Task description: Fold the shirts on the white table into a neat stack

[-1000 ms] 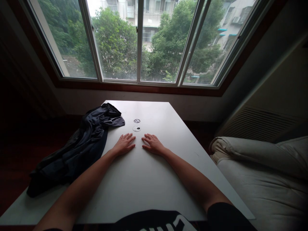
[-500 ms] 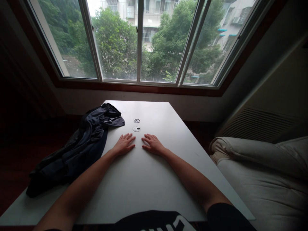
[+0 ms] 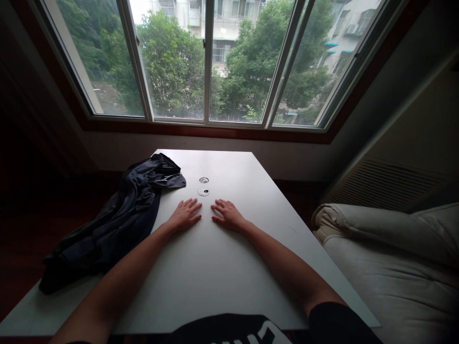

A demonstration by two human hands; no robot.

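Note:
My left hand [image 3: 184,214] lies palm down on the white table [image 3: 215,277], its fingers spread and holding nothing. Opposite it, my right hand [image 3: 228,215] rests flat in the same way, also with fingers apart. A narrow strip of tabletop separates the two hands. Just beyond the fingertips is a round disc with a dark hole [image 3: 201,192], set in or lying on the table; I cannot tell which. Farther back is a second round piece [image 3: 204,180] with a dark and light pattern. To the left of my left hand, a crumpled dark garment [image 3: 118,220] lies along the table's left side.
A wide sliding window [image 3: 206,76] with a reddish-brown frame rises behind the table's far edge. On the right stands a pale sofa [image 3: 387,258], close to the table's right edge. Behind the sofa is a slatted vent panel [image 3: 383,184].

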